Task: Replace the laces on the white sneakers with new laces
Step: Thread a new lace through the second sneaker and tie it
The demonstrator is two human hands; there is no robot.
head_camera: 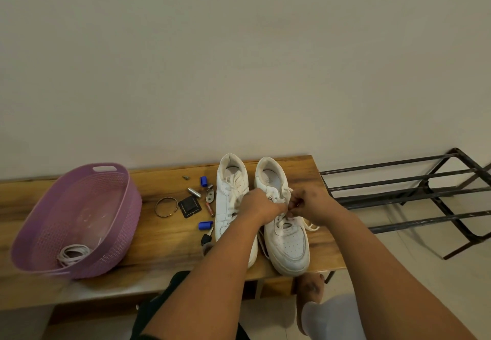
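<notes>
Two white sneakers stand side by side on the wooden bench (pixel 164 236), toes toward me. The left sneaker (pixel 230 207) has its lace loose over the tongue. Over the middle eyelets of the right sneaker (pixel 288 244) both my hands meet. My left hand (pixel 261 205) grips the lace there, and my right hand (pixel 308 204) pinches the same lace (pixel 279 199) between thumb and fingertips. A loose lace end (pixel 312 226) trails off the shoe's right side. A coil of white laces (pixel 73 254) lies in the purple basket (pixel 111 233) at the left.
Small items lie between basket and shoes: a twisted bangle (pixel 166 207), a black square piece (pixel 189 206), batteries, blue caps (pixel 205 225) and a key (pixel 206 237). A black metal shoe rack (pixel 414 196) stands on the floor to the right. A wall rises behind the bench.
</notes>
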